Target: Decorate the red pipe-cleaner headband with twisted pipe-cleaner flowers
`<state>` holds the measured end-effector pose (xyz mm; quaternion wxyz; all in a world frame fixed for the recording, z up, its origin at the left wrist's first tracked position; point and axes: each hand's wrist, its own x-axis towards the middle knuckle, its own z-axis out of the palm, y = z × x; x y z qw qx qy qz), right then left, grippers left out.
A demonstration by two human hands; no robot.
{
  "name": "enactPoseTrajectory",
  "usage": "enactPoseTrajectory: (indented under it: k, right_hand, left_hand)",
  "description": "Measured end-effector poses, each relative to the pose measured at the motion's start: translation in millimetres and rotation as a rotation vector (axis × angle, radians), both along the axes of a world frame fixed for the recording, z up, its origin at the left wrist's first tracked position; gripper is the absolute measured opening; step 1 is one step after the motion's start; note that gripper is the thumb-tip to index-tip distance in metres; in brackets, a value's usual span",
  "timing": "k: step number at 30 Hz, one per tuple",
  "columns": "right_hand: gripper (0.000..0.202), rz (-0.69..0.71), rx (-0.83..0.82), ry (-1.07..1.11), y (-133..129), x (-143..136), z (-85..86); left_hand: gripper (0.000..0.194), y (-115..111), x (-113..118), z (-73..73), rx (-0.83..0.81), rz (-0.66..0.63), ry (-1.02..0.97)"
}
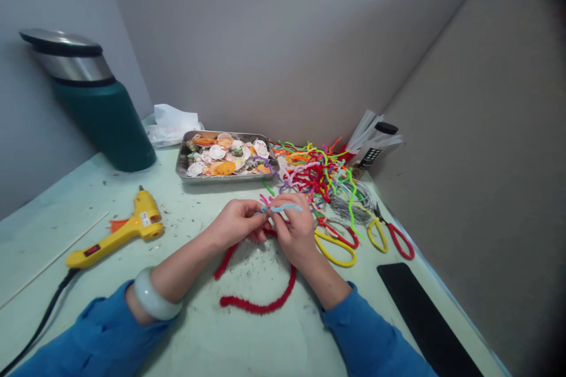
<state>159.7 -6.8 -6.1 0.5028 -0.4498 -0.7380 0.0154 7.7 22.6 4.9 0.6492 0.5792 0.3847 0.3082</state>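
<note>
My left hand point(239, 223) and my right hand point(295, 226) meet near the middle of the view, fingertips close together. Both pinch a light blue fuzzy stem point(285, 207), whose free end sticks out to the right over my right hand's fingers. A small blue curled part shows between the fingertips. Beneath my hands, a red fuzzy stem point(260, 308) curves over the table, with another red end at the left below my left hand. Whether these red parts touch my fingers is hidden.
A yellow glue gun point(128, 229) lies left, near a green bottle point(106, 123). Behind my hands sit a metal tray point(227, 179) of shells and a pile of colored stems point(316, 179). Scissors point(336, 247), more scissors point(400, 241) and a black strip point(424, 318) lie right.
</note>
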Motion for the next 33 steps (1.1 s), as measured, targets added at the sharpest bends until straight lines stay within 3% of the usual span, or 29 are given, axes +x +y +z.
enactPoseTrajectory:
  k: [6,16,20,25,33]
  right_hand:
    - [0.009,-0.009,-0.068,0.04,2.9,2.0,-2.5]
    - [0.008,0.025,-0.056,0.107,1.2,0.8,0.8]
    - [0.005,-0.004,-0.134,0.168,3.1,-1.2,-1.1]
    - [0.011,0.053,-0.216,0.164,2.4,-4.9,-3.1]
    - [0.013,0.071,-0.298,0.27,1.6,-6.9,-1.3]
  left_hand:
    - [0.024,-1.7,-0.7,4.8,-0.039,-0.016,-0.03]
    - [0.018,1.5,-3.6,6.4,-0.206,0.123,-0.167]
    - [0.018,1.4,-4.0,8.1,-0.247,0.162,-0.218]
    - [0.016,1.7,-2.8,3.9,-0.237,0.162,-0.313]
    - [0.021,0.3,-1.9,4.3,-0.219,0.183,-0.25]
